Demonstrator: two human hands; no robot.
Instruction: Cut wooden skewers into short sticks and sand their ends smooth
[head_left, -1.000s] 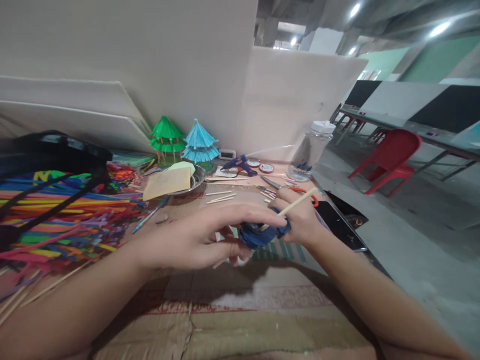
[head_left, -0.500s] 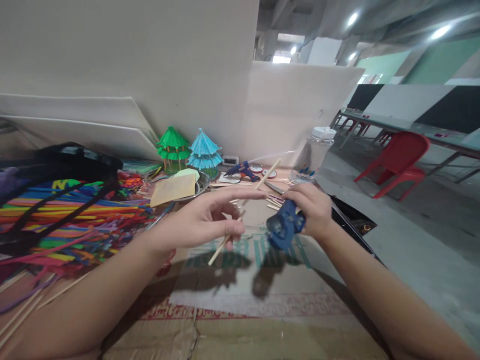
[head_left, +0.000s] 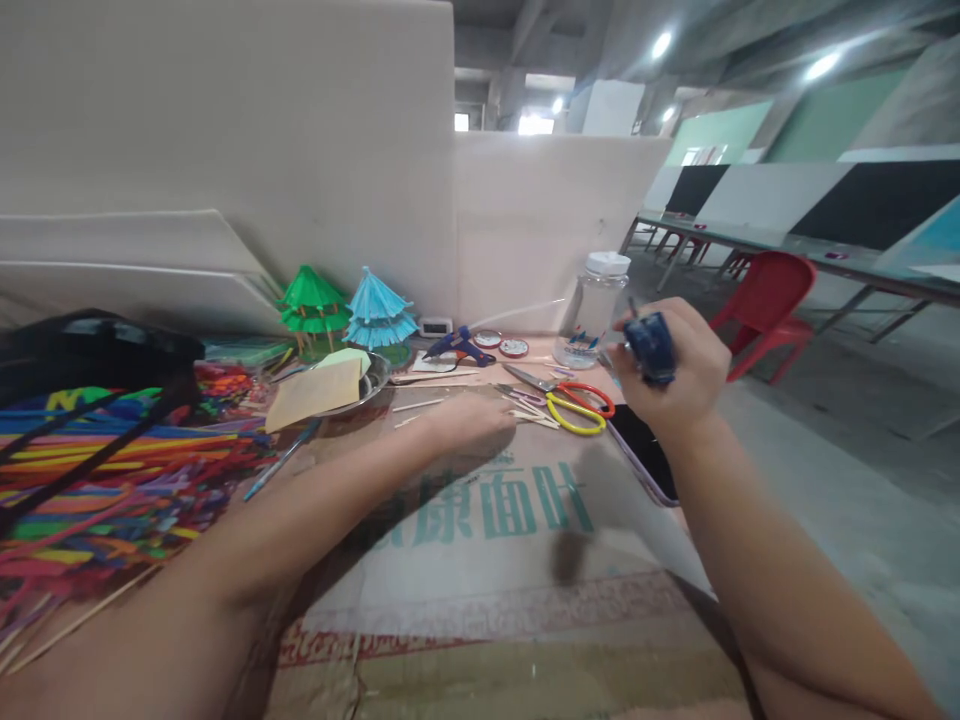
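Observation:
My left hand (head_left: 484, 420) is stretched forward over the cardboard, beside a small pile of short wooden sticks (head_left: 536, 415). Its fingers are blurred and point away from me, so whether they grip a stick is hidden. Raised at the right, my right hand (head_left: 686, 365) is closed around a dark blue tool (head_left: 651, 348) whose kind I cannot make out. Scissors (head_left: 581, 408) with red and yellow handles lie just right of the sticks. Below my hands spreads a cardboard sheet (head_left: 480, 575) with green printed characters.
Bundles of coloured pipe cleaners (head_left: 112, 470) fill the left side. Behind stand green (head_left: 311, 305) and blue (head_left: 379, 310) paper-roofed models, a metal bowl (head_left: 379, 378), a blue glue gun (head_left: 461, 345) and a clear bottle (head_left: 592, 315). A phone (head_left: 645, 460) lies at the right edge.
My left hand has moved forward to the stick pile; the stick it held earlier no longer shows. My right hand has moved right and up with the blue tool, uncovering the scissors.

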